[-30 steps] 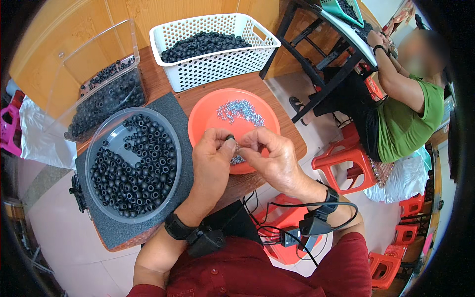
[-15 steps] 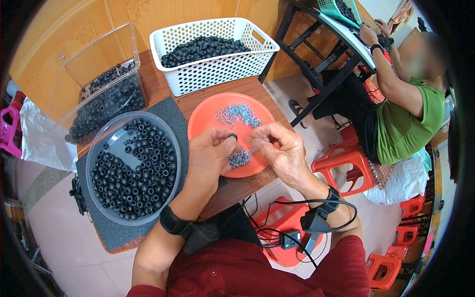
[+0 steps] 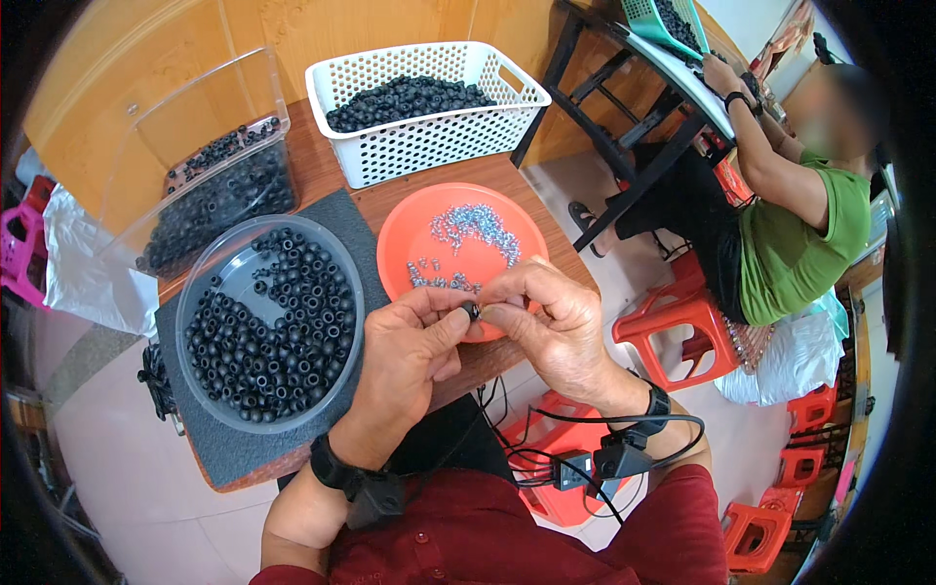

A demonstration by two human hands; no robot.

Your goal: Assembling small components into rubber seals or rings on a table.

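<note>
Here at the centre, the left hand (image 3: 405, 356) has thumb and forefinger clamped on a black part (image 3: 472, 310), its other fingers curled in below. In from the other side comes the right hand (image 3: 558, 327), thumb and forefinger bent to a pinch right at that same part. Whether those right fingertips grip the part itself or some smaller bit against it, I cannot tell. The part sits up between the two hands, over the near edge of the orange plate (image 3: 400, 224).

On the plate, silver bits (image 3: 478, 229) lie in a curved heap toward the far side, with more strung out just beyond the left fingertips. Wood table (image 3: 419, 180) underneath! Off to the left, a round tub (image 3: 234, 276) stands on a grey mat (image 3: 336, 219), and it's well stocked with black parts. Behind the tub, a clear box (image 3: 290, 156) holds more black pieces; beyond the plate, a white basket (image 3: 439, 146) carries a broad black pile.

Straps on both wrists, a cable looping from the right one. And over on the far right, a co-worker (image 3: 809, 244) in green sits at another table, hands near a green basket (image 3: 639, 19).
</note>
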